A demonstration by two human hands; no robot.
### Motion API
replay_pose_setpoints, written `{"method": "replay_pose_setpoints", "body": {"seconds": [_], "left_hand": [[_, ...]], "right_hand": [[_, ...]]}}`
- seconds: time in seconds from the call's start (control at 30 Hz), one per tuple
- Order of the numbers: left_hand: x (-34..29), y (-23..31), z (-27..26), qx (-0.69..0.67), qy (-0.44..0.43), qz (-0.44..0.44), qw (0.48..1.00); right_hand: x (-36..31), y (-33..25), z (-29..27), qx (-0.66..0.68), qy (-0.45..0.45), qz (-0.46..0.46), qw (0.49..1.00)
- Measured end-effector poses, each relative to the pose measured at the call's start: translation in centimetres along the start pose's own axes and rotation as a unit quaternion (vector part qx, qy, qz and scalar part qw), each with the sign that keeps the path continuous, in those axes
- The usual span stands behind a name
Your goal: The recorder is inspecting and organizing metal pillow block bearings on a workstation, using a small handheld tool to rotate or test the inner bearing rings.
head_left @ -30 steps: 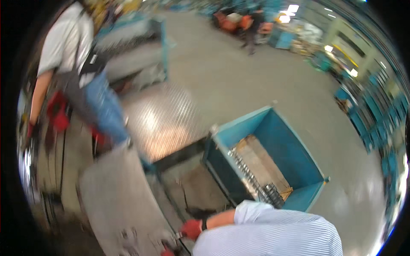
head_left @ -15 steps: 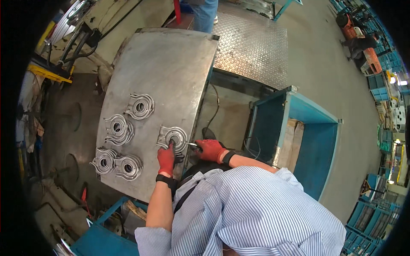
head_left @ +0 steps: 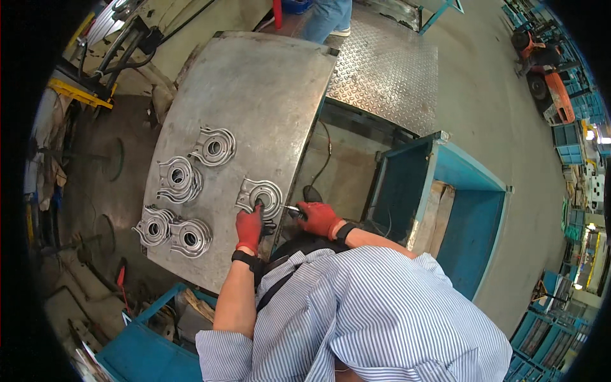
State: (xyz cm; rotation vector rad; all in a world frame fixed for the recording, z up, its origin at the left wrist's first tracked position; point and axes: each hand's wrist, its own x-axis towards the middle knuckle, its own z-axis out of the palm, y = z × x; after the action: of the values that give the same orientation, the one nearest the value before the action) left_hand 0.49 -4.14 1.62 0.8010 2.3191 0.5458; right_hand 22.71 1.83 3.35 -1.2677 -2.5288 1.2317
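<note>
On the metal table [head_left: 273, 83] near its right edge lies a ring-shaped metal part [head_left: 266, 195] with a flared tab at its left. My left hand [head_left: 249, 228], in a red and black glove, grips its near side with a finger at the central hole. My right hand [head_left: 318, 219], gloved alike, is closed around a slim hand tool [head_left: 294, 211] with a dark handle and a thin bright shaft. The shaft points left and reaches the ring's right rim. Its exact tip is too small to make out.
Several like metal parts, some stacked, lie on the table's left half, including a far stack [head_left: 215, 147] and a near stack [head_left: 191, 238]. A blue metal bin [head_left: 468, 223] stands at my right. Beyond the table, a person's jeans-clad leg [head_left: 328, 19] shows by a tread-plate platform [head_left: 388, 70].
The view has shifted slightly. Both hands stay at the same part, with the tool still against its right rim. The far person's leg has moved right, and the distant orange forklift shows more fully.
</note>
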Motion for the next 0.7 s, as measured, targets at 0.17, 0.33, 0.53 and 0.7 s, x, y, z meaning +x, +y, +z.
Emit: {"method": "replay_pose_setpoints", "body": {"seconds": [0.17, 0.33, 0.53, 0.7], "left_hand": [[-0.6, 0.9, -0.3, -0.026, -0.002, -0.001, 1.000], [0.2, -1.0, 0.2, -0.021, 0.009, 0.040, 0.999], [-0.6, -0.2, 0.1, 0.028, 0.045, 0.016, 0.998], [-0.2, -1.0, -0.9, -0.257, -0.105, -0.079, 0.957]], "right_hand": [[0.0, 0.9, 0.6, 0.002, 0.015, -0.029, 0.999], [0.1, 0.4, 0.6, -0.005, 0.008, -0.024, 1.000], [-0.3, -0.4, 0.3, 0.012, 0.026, 0.020, 0.999], [-2.7, 1.5, -0.4, 0.086, 0.178, 0.060, 0.978]]}}
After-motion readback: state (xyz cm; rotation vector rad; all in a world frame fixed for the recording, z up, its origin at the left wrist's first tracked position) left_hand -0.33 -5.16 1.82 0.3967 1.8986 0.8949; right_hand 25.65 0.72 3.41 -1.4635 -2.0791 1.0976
